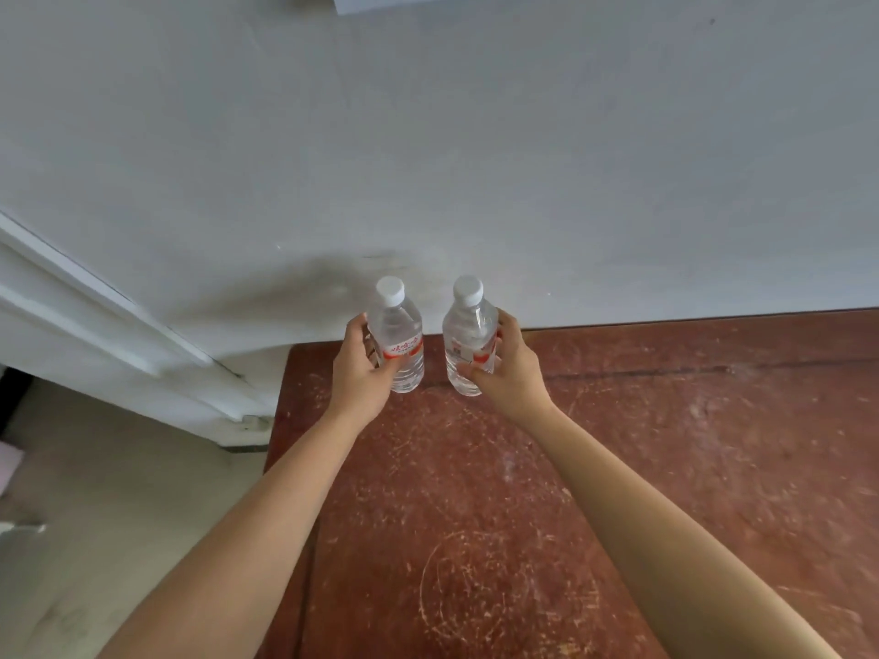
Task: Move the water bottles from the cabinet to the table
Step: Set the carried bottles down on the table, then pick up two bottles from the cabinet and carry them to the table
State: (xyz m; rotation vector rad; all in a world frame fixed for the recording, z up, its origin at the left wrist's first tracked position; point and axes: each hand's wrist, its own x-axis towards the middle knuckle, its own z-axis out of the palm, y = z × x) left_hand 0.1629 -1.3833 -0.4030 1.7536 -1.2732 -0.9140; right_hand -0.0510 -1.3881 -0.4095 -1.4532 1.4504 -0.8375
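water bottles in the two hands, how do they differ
The left water bottle, gripped by the left hand, shows red label lettering toward the camera; the right water bottle, gripped by the right hand, shows a mostly white label face. The left one stands nearer the side edge of the table. Both are upright, clear, white-capped.

Clear glossy plastic bottles (399, 340) on a scratched, worn reddish wooden table (618, 468)
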